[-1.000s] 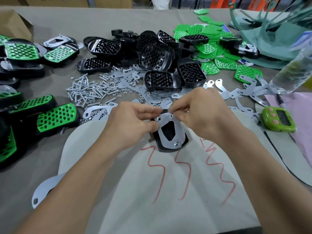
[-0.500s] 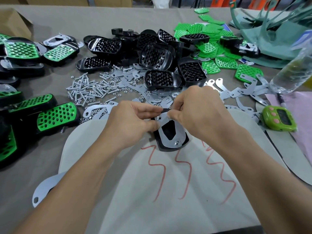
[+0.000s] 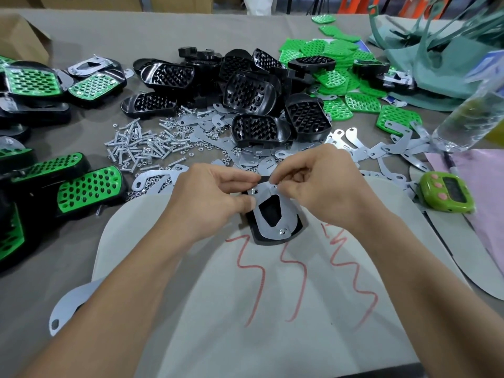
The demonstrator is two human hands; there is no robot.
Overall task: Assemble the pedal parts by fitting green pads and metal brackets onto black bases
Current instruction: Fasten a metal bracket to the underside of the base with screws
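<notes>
Centre of a white mat (image 3: 245, 336), a black base (image 3: 261, 240) lies with a metal bracket (image 3: 272, 231) on top. The left hand (image 3: 210, 203) grips the base's left edge, fingers curled. The right hand (image 3: 324, 186) pinches the bracket's far end. Spare bases (image 3: 253, 91), green pads (image 3: 338, 75) and screws (image 3: 136, 145) lie beyond.

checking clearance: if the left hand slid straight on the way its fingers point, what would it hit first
Most likely the fingertips of the right hand, just across the top of the silver metal bracket on the black base; depth unclear.
</notes>
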